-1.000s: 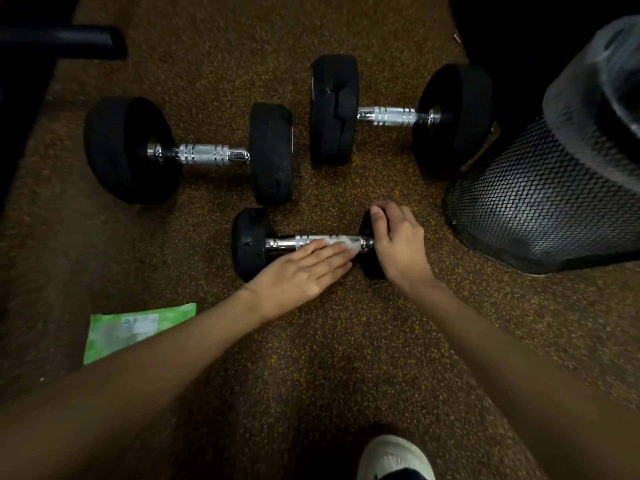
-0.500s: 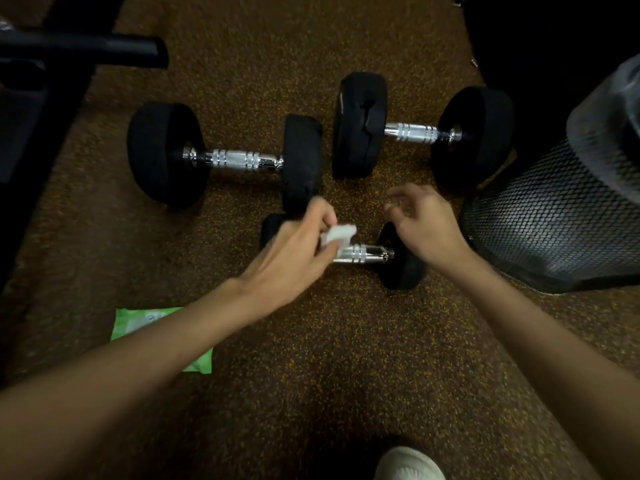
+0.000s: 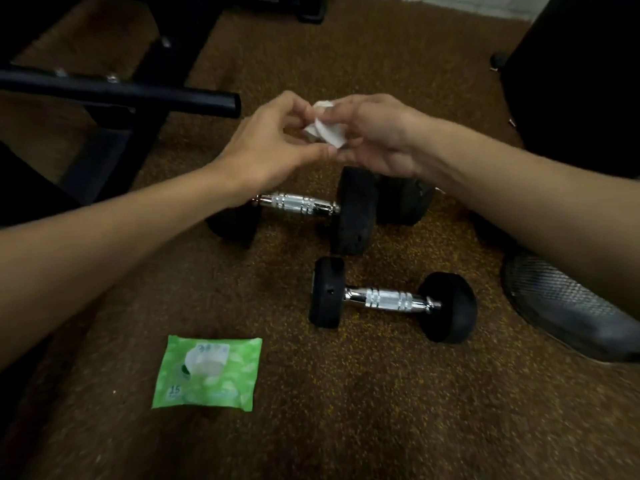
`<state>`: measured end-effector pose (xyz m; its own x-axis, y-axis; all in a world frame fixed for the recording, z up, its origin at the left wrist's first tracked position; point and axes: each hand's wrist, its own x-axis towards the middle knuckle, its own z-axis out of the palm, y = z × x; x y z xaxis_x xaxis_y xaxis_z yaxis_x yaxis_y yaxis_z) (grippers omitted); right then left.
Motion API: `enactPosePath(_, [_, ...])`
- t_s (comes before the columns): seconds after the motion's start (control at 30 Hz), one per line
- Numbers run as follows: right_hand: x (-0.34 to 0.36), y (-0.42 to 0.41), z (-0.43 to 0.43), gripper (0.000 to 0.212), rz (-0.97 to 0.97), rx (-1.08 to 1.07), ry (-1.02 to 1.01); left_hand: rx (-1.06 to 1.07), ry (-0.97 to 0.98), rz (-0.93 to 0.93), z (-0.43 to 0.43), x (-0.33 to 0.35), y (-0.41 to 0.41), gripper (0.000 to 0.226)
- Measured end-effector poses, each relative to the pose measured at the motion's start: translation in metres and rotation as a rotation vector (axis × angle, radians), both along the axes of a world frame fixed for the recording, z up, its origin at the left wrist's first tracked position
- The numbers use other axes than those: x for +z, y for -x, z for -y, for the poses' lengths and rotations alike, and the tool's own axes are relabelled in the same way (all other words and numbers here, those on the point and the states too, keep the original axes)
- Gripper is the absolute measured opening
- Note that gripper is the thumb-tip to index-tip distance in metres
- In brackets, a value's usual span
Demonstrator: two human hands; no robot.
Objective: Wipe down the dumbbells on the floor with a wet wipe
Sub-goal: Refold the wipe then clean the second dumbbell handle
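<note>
change: wet wipe [image 3: 323, 130] lifted off the small dumbbell [image 3: 388, 300], now upper centre of frame.
left grip [image 3: 270, 148]: pinching the wet wipe.
right grip [image 3: 379, 136]: pinching it too.
meaning: likely refolding before the next dumbbell.

Dim light is falling on a brown speckled floor [image 3: 346, 427]. A black metal frame [image 3: 121, 91] is standing on it. Far right of the frame, a mesh bin [image 3: 571, 313] is sitting, a dark bulk [image 3: 571, 81] is looming, and a pale wall strip [image 3: 450, 1] is showing.

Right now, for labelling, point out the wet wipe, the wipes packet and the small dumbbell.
wet wipe [image 3: 325, 131], head view, crumpled white middle.
wipes packet [image 3: 207, 382], head view, front face.
small dumbbell [image 3: 386, 299], head view, chrome handle.
</note>
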<state>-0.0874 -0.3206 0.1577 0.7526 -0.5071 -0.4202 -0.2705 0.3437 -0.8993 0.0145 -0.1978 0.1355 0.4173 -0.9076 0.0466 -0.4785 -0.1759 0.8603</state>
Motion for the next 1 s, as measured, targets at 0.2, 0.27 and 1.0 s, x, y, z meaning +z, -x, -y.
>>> enactPosePath(0.2, [-0.038, -0.045, 0.01, 0.015, -0.016, -0.021, 0.216, 0.022, -0.044, 0.01, -0.02, -0.024, -0.046, 0.051])
enactPosePath(0.27, [-0.057, -0.054, 0.007, 0.014, -0.218, 0.058, 0.561, 0.076, -0.204, 0.248, -0.026, -0.045, -0.061, 0.07])
enactPosePath(1.0, [-0.134, -0.09, 0.004, 0.023, -0.617, 0.478, 0.805, 0.092, -0.459, 0.317, -0.035, -0.107, -0.07, 0.122])
